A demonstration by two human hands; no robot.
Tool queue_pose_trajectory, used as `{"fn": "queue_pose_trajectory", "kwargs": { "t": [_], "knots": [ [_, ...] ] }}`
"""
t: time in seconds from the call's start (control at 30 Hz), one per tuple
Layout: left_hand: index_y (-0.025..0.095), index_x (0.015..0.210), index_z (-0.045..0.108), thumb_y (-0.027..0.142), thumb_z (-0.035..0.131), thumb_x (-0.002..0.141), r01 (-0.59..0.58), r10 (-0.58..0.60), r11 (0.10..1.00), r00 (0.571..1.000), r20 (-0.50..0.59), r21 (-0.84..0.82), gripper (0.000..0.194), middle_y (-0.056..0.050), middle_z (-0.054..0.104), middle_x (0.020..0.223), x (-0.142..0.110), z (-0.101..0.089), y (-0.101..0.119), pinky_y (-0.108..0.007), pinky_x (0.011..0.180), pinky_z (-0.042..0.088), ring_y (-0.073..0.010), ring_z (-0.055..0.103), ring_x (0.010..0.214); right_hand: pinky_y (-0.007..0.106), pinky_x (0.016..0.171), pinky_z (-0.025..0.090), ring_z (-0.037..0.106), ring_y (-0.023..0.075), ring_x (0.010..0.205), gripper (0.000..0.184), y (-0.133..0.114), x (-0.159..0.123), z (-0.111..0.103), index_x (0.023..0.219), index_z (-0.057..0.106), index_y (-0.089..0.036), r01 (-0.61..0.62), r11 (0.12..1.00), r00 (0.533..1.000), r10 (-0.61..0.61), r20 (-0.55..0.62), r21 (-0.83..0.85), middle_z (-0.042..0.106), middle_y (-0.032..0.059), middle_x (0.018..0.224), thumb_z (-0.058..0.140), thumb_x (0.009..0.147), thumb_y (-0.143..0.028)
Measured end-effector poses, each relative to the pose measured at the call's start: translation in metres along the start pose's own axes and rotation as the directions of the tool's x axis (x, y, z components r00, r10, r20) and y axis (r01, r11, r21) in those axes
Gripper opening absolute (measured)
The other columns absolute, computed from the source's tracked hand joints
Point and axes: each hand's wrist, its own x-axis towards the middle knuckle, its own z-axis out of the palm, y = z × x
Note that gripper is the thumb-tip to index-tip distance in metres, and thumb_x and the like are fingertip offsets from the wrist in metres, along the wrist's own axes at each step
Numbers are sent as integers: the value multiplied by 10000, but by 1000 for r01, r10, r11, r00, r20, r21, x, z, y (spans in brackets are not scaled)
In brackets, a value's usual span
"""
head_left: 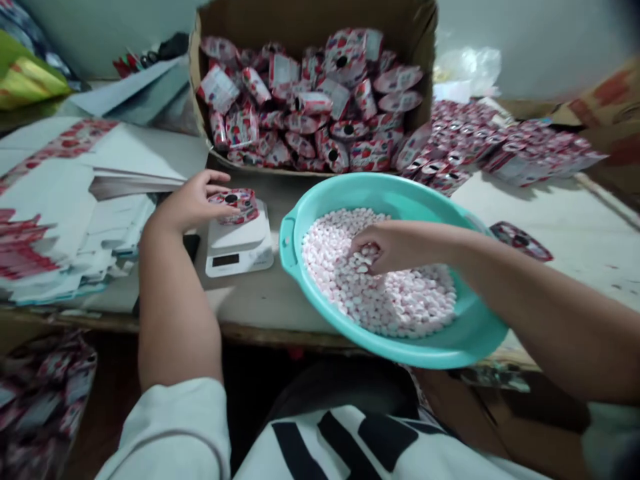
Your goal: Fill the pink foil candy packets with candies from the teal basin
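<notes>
My left hand [195,197] is at a small red-and-pink printed carton [245,205], its thumb along the near side and its fingers curved around the left end. The carton has a dark hole in its top and rests on a white digital scale [237,260]; I cannot read its dark display. My right hand [385,243] is down in a turquoise basin [340,323], fingers curled around some small pale pink candies [367,257]. More of these candies [415,310] cover the basin's floor.
Behind stands a cardboard box [310,13] full of printed cartons [300,123]. Flattened cartons [460,133] lie stacked at back right, and one carton [523,240] lies right of the basin. White cardboard sheets [60,200] pile up at left. The table's front edge [280,333] runs below.
</notes>
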Motion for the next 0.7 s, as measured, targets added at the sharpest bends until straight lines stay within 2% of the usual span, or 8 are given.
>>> {"fn": "queue_pose_trajectory", "kwargs": {
  "t": [0.1, 0.17, 0.27, 0.33, 0.4, 0.53, 0.63, 0.7],
  "knots": [
    [187, 1210, 546, 321, 883, 543, -72, 69, 995, 997, -46, -73, 760, -156, 652, 1256, -3, 0, 1, -400, 879, 551, -289, 639, 1124, 254, 589, 370, 558, 135, 632, 228, 4, 3, -2, 911, 749, -229, 42, 998, 998, -39, 50, -51, 699, -6, 777, 666, 711, -156],
    [193, 1169, 557, 376, 848, 623, -154, 144, 986, 978, -152, -61, 646, -130, 669, 1222, -3, 1, 4, -386, 908, 543, -268, 634, 1136, 266, 572, 369, 538, 136, 592, 150, 8, 7, -2, 887, 742, -242, 9, 998, 999, -12, -45, -68, 677, -6, 724, 664, 759, -248],
    [224, 1186, 534, 548, 642, 840, -245, 244, 969, 910, -337, 39, 487, -67, 702, 1106, -2, 1, 6, -334, 922, 514, -193, 661, 1041, 282, 580, 389, 549, 146, 596, 120, 11, 14, 1, 859, 735, -257, -60, 997, 983, 50, -174, -52, 676, 1, 721, 677, 755, -273],
    [234, 1246, 492, 608, 462, 937, -259, 274, 961, 870, -409, 91, 487, -34, 711, 1027, -2, -1, 4, -300, 891, 496, -145, 663, 943, 294, 592, 402, 561, 155, 614, 111, 10, 17, 4, 838, 734, -261, -89, 996, 975, 83, -207, -22, 686, 9, 744, 684, 739, -261],
    [242, 1298, 445, 629, 354, 976, -255, 280, 960, 858, -430, 117, 511, -1, 712, 973, -4, -3, 2, -271, 841, 475, -108, 646, 863, 297, 572, 389, 541, 151, 588, 114, 7, 17, 6, 839, 736, -256, -103, 995, 966, 104, -236, 19, 667, 13, 705, 680, 747, -293],
    [196, 1337, 413, 607, 263, 1019, -261, 313, 950, 832, -458, 175, 541, 33, 697, 916, -7, -6, 2, -234, 805, 442, -67, 602, 795, 285, 501, 320, 436, 119, 493, 178, -1, 15, 4, 851, 740, -231, -183, 977, 924, 209, -320, 111, 557, -13, 571, 688, 753, -370],
    [168, 1340, 414, 621, 225, 1020, -223, 296, 952, 843, -450, 208, 586, 52, 669, 872, -10, -7, 7, -203, 805, 436, -49, 587, 775, 279, 493, 291, 391, 102, 476, 187, -2, 15, 1, 840, 740, -223, -245, 956, 889, 287, -358, 160, 514, -32, 547, 715, 738, -377],
    [176, 1332, 427, 690, 250, 973, -230, 304, 949, 845, -439, 214, 651, 62, 645, 844, -11, -6, 10, -198, 799, 438, -49, 589, 772, 278, 504, 289, 382, 97, 482, 196, -1, 15, 1, 841, 742, -221, -258, 955, 882, 296, -368, 149, 499, -39, 545, 732, 729, -381]
  ]
}}
